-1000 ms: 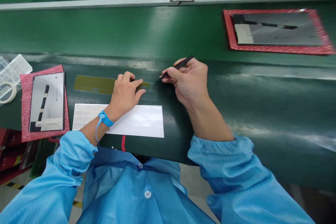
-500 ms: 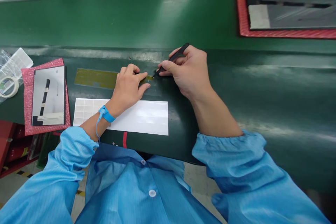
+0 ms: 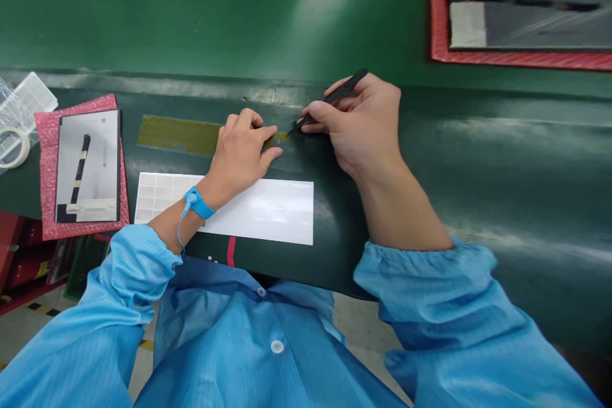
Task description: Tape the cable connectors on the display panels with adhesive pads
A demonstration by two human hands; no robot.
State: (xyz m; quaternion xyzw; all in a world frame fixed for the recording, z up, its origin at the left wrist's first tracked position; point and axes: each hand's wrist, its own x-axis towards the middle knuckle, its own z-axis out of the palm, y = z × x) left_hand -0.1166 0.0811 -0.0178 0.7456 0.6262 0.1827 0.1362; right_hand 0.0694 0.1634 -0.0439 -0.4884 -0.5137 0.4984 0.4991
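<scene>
My right hand (image 3: pixel 361 118) is closed around black tweezers (image 3: pixel 340 93), whose tip points down-left to the right end of an amber film strip (image 3: pixel 179 136). Across that strip rests my left hand (image 3: pixel 243 146), its thumb and index finger spread apart near the strip's right end and a blue band around the wrist. The hand hides part of the strip. Below it lies a white sheet (image 3: pixel 268 210) marked with rectangles at its left side, partly covered by my left forearm. Whether the tweezers grip a piece of film is too small to tell.
At the left, a grey panel (image 3: pixel 95 166) sits on pink bubble wrap (image 3: pixel 45 172), beside a tape roll (image 3: pixel 14 148) and a clear plastic tray (image 3: pixel 36 99). Another panel (image 3: pixel 535 19) lies on a red padded sheet (image 3: pixel 438 19) at the far right.
Both hands appear slightly farther right in view, and the whole scene has shifted a little as the camera moved. The tweezers remain in my right hand at the strip's end.
</scene>
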